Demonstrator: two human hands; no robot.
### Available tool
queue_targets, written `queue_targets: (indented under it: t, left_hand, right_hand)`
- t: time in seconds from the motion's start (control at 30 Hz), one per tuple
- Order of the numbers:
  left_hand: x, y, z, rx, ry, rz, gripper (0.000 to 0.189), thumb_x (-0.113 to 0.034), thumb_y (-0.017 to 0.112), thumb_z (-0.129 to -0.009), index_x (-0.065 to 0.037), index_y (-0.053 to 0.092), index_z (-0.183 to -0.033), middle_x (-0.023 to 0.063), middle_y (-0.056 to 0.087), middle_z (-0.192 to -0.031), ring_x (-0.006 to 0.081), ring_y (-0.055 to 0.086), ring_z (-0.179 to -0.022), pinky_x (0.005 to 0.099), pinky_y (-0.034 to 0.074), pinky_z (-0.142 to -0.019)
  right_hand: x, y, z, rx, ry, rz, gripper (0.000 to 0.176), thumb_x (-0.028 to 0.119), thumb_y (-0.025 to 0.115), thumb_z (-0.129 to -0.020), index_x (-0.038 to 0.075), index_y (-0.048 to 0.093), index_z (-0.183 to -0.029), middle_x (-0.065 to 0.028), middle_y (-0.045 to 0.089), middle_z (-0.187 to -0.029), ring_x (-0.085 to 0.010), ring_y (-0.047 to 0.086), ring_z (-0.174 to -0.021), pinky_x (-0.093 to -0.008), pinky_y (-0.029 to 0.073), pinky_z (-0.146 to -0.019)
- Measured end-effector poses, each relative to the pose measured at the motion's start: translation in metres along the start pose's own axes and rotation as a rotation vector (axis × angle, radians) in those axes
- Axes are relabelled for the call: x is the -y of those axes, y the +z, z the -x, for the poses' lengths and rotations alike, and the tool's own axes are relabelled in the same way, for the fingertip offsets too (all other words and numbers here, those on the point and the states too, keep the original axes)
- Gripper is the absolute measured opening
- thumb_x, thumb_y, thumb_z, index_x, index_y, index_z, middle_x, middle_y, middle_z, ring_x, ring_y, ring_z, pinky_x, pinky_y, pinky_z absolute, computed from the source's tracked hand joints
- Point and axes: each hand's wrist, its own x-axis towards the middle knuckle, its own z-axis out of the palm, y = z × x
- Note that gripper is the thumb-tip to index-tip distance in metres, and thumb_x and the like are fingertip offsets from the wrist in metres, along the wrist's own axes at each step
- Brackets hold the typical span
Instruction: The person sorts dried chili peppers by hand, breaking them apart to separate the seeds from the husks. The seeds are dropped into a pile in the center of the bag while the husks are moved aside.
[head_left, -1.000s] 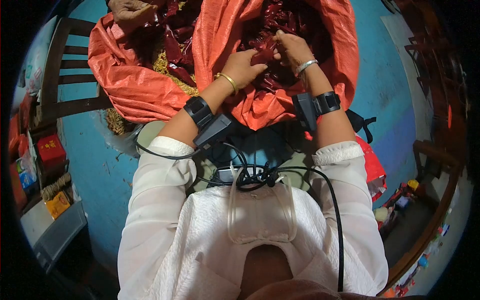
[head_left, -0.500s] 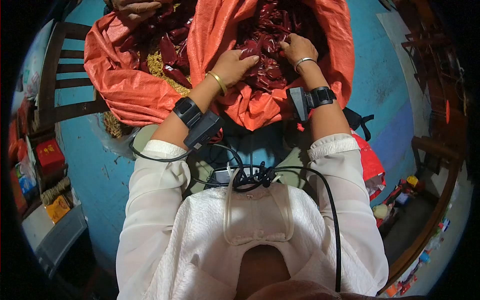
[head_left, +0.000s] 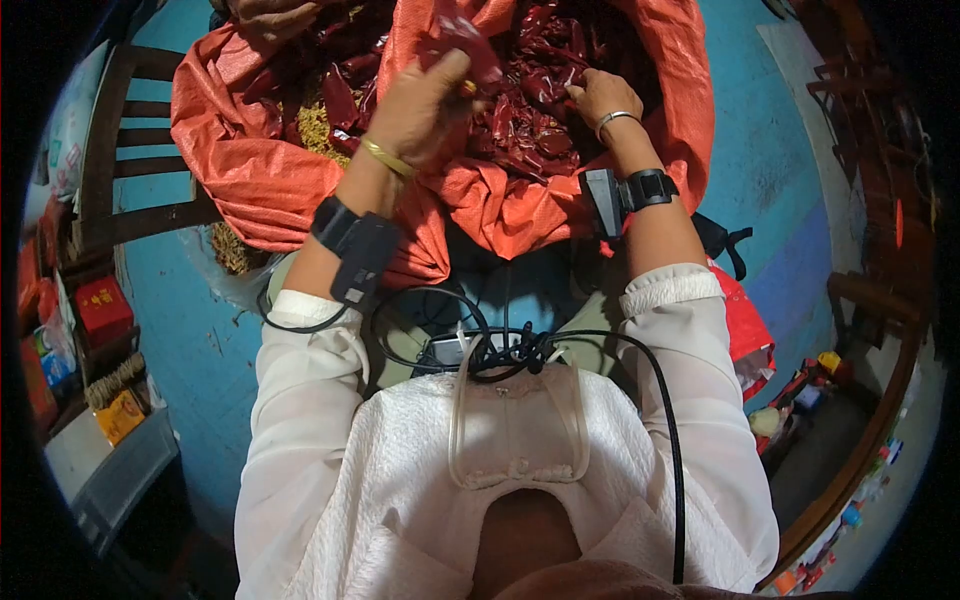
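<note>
My left hand (head_left: pixel 418 105) is raised over the fold between two orange woven sacks, its fingers closed around a dried red chili (head_left: pixel 478 52) that is smeared by motion. Inside the mouth of the right sack (head_left: pixel 680 110), my right hand (head_left: pixel 607 97) is low over a heap of dried red chilies (head_left: pixel 525 130). Its fingers are curled and closed, with the tips partly hidden, so what they pinch is not clear. The left sack (head_left: pixel 240 185) holds more chilies (head_left: pixel 340 98) and yellowish bits (head_left: pixel 322 130).
Another person's hand (head_left: pixel 275 18) rests at the left sack's far rim. A wooden chair (head_left: pixel 140 220) stands on the left, with a plastic bag (head_left: pixel 235 275) by it. Black cables (head_left: pixel 500 350) loop across my lap. A red bag (head_left: pixel 740 320) lies at right on the blue floor.
My left hand has lifted from the chili heap and moved left and toward the far side, carrying a chili. My right hand has barely moved.
</note>
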Motion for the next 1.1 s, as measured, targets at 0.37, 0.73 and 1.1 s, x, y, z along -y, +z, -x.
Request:
queue_targets:
  t: [0.37, 0.73, 1.1]
  left_hand:
    - [-0.029, -0.068, -0.006, 0.02, 0.144, 0.67, 0.061, -0.051, 0.032, -0.086, 0.005, 0.042, -0.108, 0.0163, 0.056, -0.098, 0.0231, 0.056, -0.082, 0.0313, 0.048, -0.071]
    - [0.014, -0.009, 0.001, 0.23, -0.172, 0.237, 0.056, -0.045, 0.037, -0.087, 0.004, 0.044, -0.113, 0.0154, 0.058, -0.097, 0.0216, 0.059, -0.085, 0.0283, 0.05, -0.072]
    - [0.057, -0.005, -0.012, -0.115, -0.283, -0.271, 0.026, -0.023, 0.053, -0.085, -0.006, 0.048, -0.104, -0.0013, 0.055, -0.081, 0.0073, 0.055, -0.074, 0.0215, 0.046, -0.069]
  right_hand:
    - [0.008, 0.009, 0.001, -0.117, -0.134, -0.008, 0.025, 0.03, 0.056, -0.077, 0.009, 0.061, -0.091, -0.0131, 0.06, -0.092, -0.0292, 0.058, -0.088, -0.0389, 0.047, -0.074]
    - [0.025, 0.024, 0.015, -0.252, -0.413, 0.179, 0.03, 0.03, 0.064, -0.07, 0.012, 0.06, -0.093, -0.0072, 0.049, -0.099, -0.0247, 0.046, -0.097, -0.0351, 0.043, -0.077]
    - [0.025, 0.018, 0.026, -0.295, -0.324, -0.263, 0.026, 0.026, 0.06, -0.07, 0.008, 0.062, -0.089, -0.013, 0.057, -0.092, -0.0291, 0.053, -0.09, -0.0379, 0.045, -0.075]
